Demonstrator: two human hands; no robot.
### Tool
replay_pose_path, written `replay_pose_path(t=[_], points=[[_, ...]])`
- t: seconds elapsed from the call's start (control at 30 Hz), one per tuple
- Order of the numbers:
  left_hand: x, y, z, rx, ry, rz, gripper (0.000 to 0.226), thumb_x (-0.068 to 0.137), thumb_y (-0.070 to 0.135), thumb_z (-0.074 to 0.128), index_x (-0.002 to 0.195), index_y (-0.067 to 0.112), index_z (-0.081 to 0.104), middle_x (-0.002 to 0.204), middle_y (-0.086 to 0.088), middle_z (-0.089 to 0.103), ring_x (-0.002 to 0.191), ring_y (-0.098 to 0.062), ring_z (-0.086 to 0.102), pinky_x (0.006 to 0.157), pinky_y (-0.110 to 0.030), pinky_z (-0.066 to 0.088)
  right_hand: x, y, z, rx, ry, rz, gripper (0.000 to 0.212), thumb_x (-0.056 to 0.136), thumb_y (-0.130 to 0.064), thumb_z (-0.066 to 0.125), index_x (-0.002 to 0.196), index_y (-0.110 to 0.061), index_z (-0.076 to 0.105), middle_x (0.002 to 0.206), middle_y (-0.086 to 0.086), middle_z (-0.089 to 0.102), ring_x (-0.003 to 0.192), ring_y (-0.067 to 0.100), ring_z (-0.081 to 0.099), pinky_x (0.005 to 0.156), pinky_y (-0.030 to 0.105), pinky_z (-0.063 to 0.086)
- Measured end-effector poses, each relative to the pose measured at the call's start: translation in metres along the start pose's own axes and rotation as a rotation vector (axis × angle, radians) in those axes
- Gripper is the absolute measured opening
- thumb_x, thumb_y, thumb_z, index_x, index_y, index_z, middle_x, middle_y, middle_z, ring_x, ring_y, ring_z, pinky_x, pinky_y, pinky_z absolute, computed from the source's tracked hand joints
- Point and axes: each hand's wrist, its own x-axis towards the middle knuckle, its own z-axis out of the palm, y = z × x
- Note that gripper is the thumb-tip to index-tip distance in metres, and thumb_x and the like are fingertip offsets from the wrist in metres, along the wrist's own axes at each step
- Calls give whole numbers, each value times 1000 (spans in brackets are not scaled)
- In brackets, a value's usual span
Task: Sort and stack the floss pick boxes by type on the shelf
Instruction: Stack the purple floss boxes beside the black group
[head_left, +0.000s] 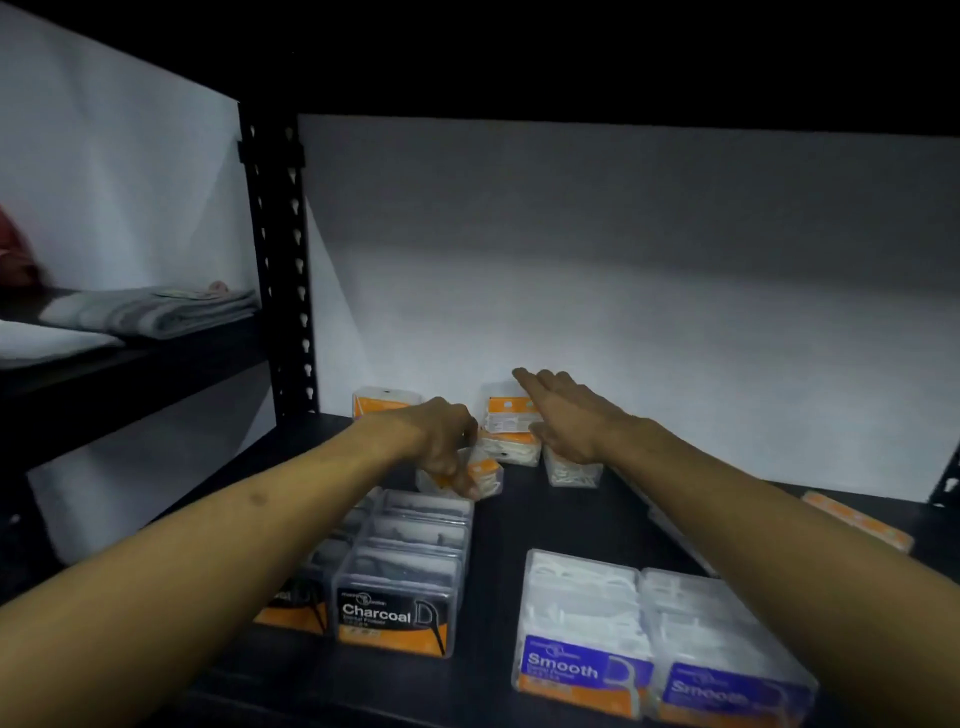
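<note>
Near the back of the dark shelf (498, 545), my left hand (441, 436) grips a small clear box of white floss picks with an orange label (480, 475). My right hand (563, 413) reaches forward with straight fingers over a stack of two similar orange-label boxes (506, 431). One more box of white picks (571, 474) sits under my right wrist. Another orange-label box (382, 400) stands at the back left. Charcoal boxes (400, 582) are grouped front left, and purple Smooth boxes (649, 634) front right.
A flat orange-label box (857, 519) lies at the far right of the shelf. A black slotted upright (280, 260) bounds the bay on the left. Beyond it, folded grey cloth (150, 309) lies on a neighbouring shelf. A white back panel (623, 291) closes the rear.
</note>
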Motion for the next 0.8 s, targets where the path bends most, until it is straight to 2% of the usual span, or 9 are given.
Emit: replay_pose_path(t=[0.13, 0.2, 0.27, 0.37, 0.43, 0.57, 0.67, 0.73, 0.8], points=[[9, -11, -3, 22, 17, 52, 71, 65, 48, 87, 127, 23, 64, 119, 1, 67, 105, -20, 64, 95, -31, 51, 17, 0, 16, -70, 94, -2, 51, 92, -14, 59, 138, -8, 38, 134, 15, 35, 116, 31, 43, 91, 41, 47], [10, -22, -8, -25, 22, 65, 57, 71, 44, 85, 122, 24, 69, 114, 2, 70, 103, -19, 64, 95, -28, 50, 22, 3, 17, -30, 135, 10, 43, 91, -15, 60, 131, -7, 46, 130, 14, 37, 117, 29, 42, 93, 41, 46], [12, -34, -12, -79, 18, 87, 44, 77, 42, 81, 118, 27, 72, 112, 3, 72, 105, -18, 66, 98, -29, 49, 23, 4, 13, 74, 145, 15, 45, 88, -15, 63, 130, -10, 46, 128, 11, 40, 118, 27, 40, 95, 39, 44], [16, -48, -12, -135, 25, 122, 32, 84, 43, 75, 114, 34, 71, 102, 4, 76, 100, -16, 68, 100, -35, 49, 13, 3, 7, 282, 56, -1, 43, 83, -11, 69, 113, -18, 40, 110, 7, 52, 97, 25, 52, 74, 33, 44], [17, -55, -10, -162, 25, 130, 26, 87, 36, 73, 113, 36, 71, 99, 5, 76, 99, -16, 69, 100, -36, 50, 2, 0, 11, 285, 8, -26, 45, 80, -12, 73, 105, -19, 37, 101, 6, 56, 85, 24, 55, 66, 34, 44], [12, -55, -9, -194, 2, 145, 30, 89, 18, 69, 114, 34, 72, 98, 2, 75, 103, -18, 68, 100, -36, 50, -14, -4, 21, 268, -10, -72, 52, 80, -22, 78, 102, -28, 31, 105, -1, 48, 90, 19, 48, 73, 33, 40], [11, -59, -6, -188, 9, 129, 34, 88, 14, 66, 115, 33, 72, 101, 3, 75, 103, -17, 68, 98, -35, 51, -17, -5, 24, 307, -6, -62, 44, 84, -30, 75, 103, -27, 35, 107, -4, 46, 94, 17, 45, 75, 28, 35], [9, -63, -4, -203, 14, 151, 39, 84, 11, 59, 116, 29, 72, 106, 2, 75, 103, -17, 68, 98, -37, 51, -19, -6, 25, 338, -18, -27, 46, 82, -31, 78, 106, -26, 38, 110, -3, 48, 97, 17, 48, 76, 27, 40], [7, -65, -4, -204, 12, 154, 45, 85, 6, 49, 122, 21, 69, 115, -1, 72, 108, -17, 65, 101, -39, 49, -21, -8, 24, 368, -41, 8, 60, 78, -32, 82, 119, -25, 39, 117, -2, 49, 104, 16, 49, 85, 32, 47]])
